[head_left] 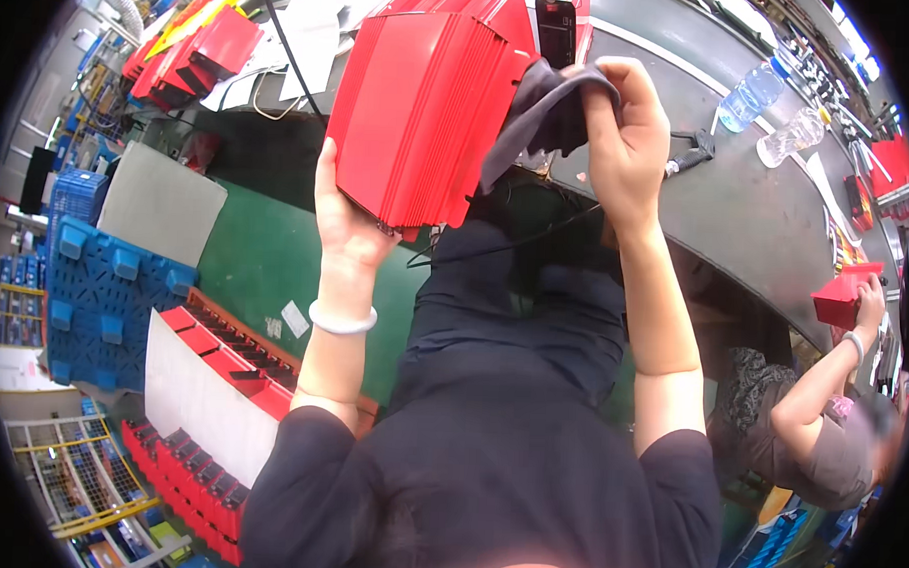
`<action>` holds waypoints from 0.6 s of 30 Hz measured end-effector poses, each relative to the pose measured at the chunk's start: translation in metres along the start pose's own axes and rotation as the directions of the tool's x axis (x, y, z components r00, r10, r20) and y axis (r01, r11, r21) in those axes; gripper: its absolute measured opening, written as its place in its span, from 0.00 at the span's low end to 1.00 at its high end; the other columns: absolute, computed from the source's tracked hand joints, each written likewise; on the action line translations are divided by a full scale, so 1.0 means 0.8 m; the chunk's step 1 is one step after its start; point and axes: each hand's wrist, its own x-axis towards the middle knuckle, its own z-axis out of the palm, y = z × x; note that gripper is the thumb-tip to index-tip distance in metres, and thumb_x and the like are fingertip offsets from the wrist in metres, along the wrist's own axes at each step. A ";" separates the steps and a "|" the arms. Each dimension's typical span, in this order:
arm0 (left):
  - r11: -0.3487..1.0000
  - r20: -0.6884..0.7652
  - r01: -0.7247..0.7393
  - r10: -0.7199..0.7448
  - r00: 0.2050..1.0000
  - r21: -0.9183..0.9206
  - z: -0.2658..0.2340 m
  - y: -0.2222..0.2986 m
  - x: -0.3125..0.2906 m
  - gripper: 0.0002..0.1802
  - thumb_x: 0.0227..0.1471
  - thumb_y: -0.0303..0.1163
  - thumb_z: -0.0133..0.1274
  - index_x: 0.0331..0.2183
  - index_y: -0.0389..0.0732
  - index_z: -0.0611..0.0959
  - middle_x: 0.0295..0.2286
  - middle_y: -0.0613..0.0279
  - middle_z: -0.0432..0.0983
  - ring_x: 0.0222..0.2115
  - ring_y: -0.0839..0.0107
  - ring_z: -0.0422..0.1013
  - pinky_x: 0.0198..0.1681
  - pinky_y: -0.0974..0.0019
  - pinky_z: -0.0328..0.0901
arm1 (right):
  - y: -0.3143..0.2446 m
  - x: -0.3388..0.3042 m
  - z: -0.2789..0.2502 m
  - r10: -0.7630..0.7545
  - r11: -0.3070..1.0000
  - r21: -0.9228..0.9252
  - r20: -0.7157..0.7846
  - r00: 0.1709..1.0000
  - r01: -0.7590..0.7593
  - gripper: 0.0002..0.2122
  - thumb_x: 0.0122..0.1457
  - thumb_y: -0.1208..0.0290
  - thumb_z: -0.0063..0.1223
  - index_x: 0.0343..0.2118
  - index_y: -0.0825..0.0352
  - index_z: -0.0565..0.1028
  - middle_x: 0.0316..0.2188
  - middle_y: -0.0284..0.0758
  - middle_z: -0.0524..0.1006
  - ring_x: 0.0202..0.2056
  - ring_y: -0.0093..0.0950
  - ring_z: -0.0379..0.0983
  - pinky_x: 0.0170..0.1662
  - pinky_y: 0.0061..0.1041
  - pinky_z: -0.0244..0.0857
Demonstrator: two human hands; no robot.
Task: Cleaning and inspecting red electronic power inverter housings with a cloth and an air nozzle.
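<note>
Fingers (325, 174) of the left hand (356, 236), in the head view, were closed on the lower left corner of a large, red, box-shaped casing with ribbed bands (410, 112), the thumb lying along its left side and the other fingertips hidden beneath. The casing was tilted in front of the person's body, near the edge of a long dark grey bench (737, 219). The grip of the right hand (627, 150) was clenched on a soft, dark grey cloth (540, 122), bunched between thumb and fingers, its lower part hanging against the casing's right side. A white band (343, 318) circled the left wrist. Just behind the casing's upper right stood a black, flat, rectangular piece (555, 32). Farther right on the bench, a clear plastic bottle with a blue cap (753, 94) lay beside a second clear plastic bottle (792, 141). At the upper left, white paper sheets (308, 49) lay near some red, angular casings (197, 60). Below, left of the body, were a blue plastic pallet (108, 312) and rows of small red parts (192, 485). At the far right, a co-worker's hand (870, 304) held a small red piece (840, 300).
</note>
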 end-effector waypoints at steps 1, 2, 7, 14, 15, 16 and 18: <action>1.000 0.020 0.010 -0.010 1.000 -0.006 0.005 -0.002 -0.001 0.33 0.55 0.54 0.44 0.56 0.44 0.67 0.52 0.56 0.67 0.49 0.55 0.68 0.49 0.50 0.66 | -0.001 0.007 0.001 -0.080 0.996 -0.047 0.004 0.997 0.080 0.04 0.56 0.79 0.52 0.34 0.70 0.73 0.24 0.30 0.76 0.25 0.15 0.70 0.31 0.16 0.64; 1.000 0.023 0.009 -0.009 1.000 -0.006 0.007 -0.002 -0.001 0.33 0.55 0.54 0.44 0.56 0.44 0.67 0.52 0.56 0.67 0.49 0.55 0.68 0.49 0.50 0.66 | -0.002 0.010 0.005 -0.117 0.988 -0.108 -0.024 0.993 0.113 0.04 0.55 0.79 0.53 0.34 0.70 0.73 0.24 0.32 0.76 0.25 0.17 0.71 0.31 0.17 0.65; 0.999 0.063 0.041 -0.042 0.997 0.004 0.011 -0.005 -0.001 0.32 0.55 0.53 0.44 0.55 0.44 0.67 0.52 0.57 0.68 0.50 0.57 0.67 0.51 0.50 0.65 | 0.003 0.018 0.025 -0.225 0.923 -0.310 0.050 0.973 0.229 0.08 0.51 0.81 0.56 0.35 0.70 0.73 0.29 0.33 0.78 0.29 0.21 0.74 0.34 0.21 0.67; 0.999 -0.010 0.027 -0.027 1.000 0.037 0.023 0.002 -0.004 0.34 0.54 0.56 0.43 0.55 0.44 0.67 0.52 0.56 0.68 0.50 0.57 0.68 0.50 0.50 0.65 | 0.000 -0.019 0.043 -0.466 0.673 -0.482 0.314 0.827 0.561 0.12 0.37 0.81 0.53 0.28 0.63 0.72 0.34 0.30 0.79 0.40 0.36 0.72 0.44 0.33 0.61; 0.999 -0.002 0.024 -0.024 1.000 0.030 0.018 0.005 0.002 0.35 0.54 0.57 0.43 0.55 0.43 0.67 0.52 0.55 0.68 0.49 0.57 0.68 0.50 0.50 0.66 | -0.007 -0.036 0.044 -0.468 0.639 -0.473 0.388 0.794 0.607 0.11 0.36 0.80 0.53 0.26 0.61 0.71 0.34 0.28 0.78 0.38 0.34 0.71 0.42 0.33 0.60; 1.000 0.006 0.021 -0.021 1.000 0.023 0.014 0.008 0.005 0.36 0.54 0.57 0.43 0.55 0.43 0.67 0.52 0.54 0.68 0.49 0.56 0.68 0.50 0.50 0.66 | -0.020 -0.058 0.042 -0.394 0.627 -0.439 0.534 0.748 0.644 0.07 0.42 0.72 0.52 0.28 0.58 0.72 0.35 0.26 0.77 0.39 0.29 0.69 0.41 0.32 0.59; 0.999 0.006 -0.018 0.017 1.000 0.042 0.010 0.008 0.008 0.35 0.54 0.57 0.43 0.55 0.42 0.67 0.51 0.54 0.68 0.49 0.56 0.68 0.50 0.49 0.66 | -0.022 -0.101 0.053 -0.409 0.712 -0.332 0.521 0.749 0.619 0.08 0.39 0.73 0.55 0.27 0.59 0.72 0.33 0.25 0.76 0.37 0.26 0.69 0.38 0.28 0.60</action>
